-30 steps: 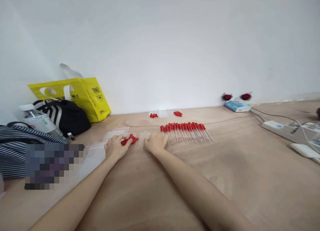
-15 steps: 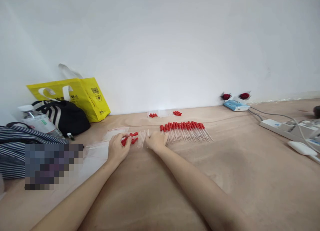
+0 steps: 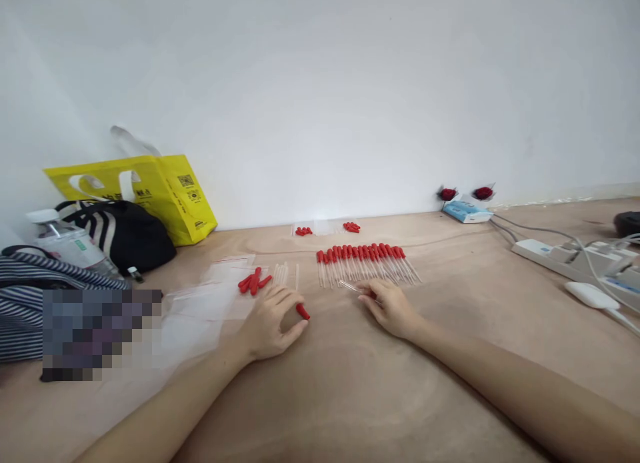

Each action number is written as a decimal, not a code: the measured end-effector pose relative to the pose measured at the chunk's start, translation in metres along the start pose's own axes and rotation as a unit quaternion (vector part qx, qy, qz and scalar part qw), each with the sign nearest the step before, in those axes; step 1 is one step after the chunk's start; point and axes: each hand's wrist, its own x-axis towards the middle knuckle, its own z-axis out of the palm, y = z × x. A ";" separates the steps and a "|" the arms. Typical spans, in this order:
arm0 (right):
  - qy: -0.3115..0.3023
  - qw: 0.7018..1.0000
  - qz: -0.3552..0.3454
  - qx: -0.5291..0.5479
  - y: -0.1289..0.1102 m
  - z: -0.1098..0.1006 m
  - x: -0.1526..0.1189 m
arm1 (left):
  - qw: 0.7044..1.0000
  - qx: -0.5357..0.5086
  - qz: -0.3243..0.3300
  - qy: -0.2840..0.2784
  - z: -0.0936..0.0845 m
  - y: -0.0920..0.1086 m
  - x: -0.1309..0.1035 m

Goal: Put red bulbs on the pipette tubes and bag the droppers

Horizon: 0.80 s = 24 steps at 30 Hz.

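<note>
"Grasping what, in the head view?"
"Left hand [image 3: 275, 321] pinches a red bulb [image 3: 303, 311]; right hand [image 3: 393, 308] grips a clear tube [image 3: 348, 286]. Both are well short of the desk's [image 3: 325, 396] far edge."
"Beyond them?"
"Red-topped tubes [image 3: 367, 252], in a row."

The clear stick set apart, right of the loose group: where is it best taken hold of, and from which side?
Probably pinch the far half of the clear stick, coming from the right: it is slim, the left hand is by its near end, and bare table borders it on that side.
</note>
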 end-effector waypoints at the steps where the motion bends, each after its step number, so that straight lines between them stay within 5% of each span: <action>1: 0.004 1.000 -0.003 -0.003 0.002 -0.003 -0.003 | 1.000 -0.010 0.004 -0.009 -0.001 -0.004 -0.001; 9: -0.043 0.997 -0.059 -0.030 -0.005 -0.002 -0.001 | 0.997 -0.038 0.018 -0.057 0.007 -0.023 -0.003; 18: -0.038 0.998 -0.046 -0.005 -0.026 0.000 -0.003 | 0.987 -0.114 -0.109 0.018 0.017 0.012 0.006; 24: -0.040 0.997 -0.064 -0.002 -0.033 0.002 -0.006 | 0.984 -0.137 -0.117 0.012 0.022 0.020 0.006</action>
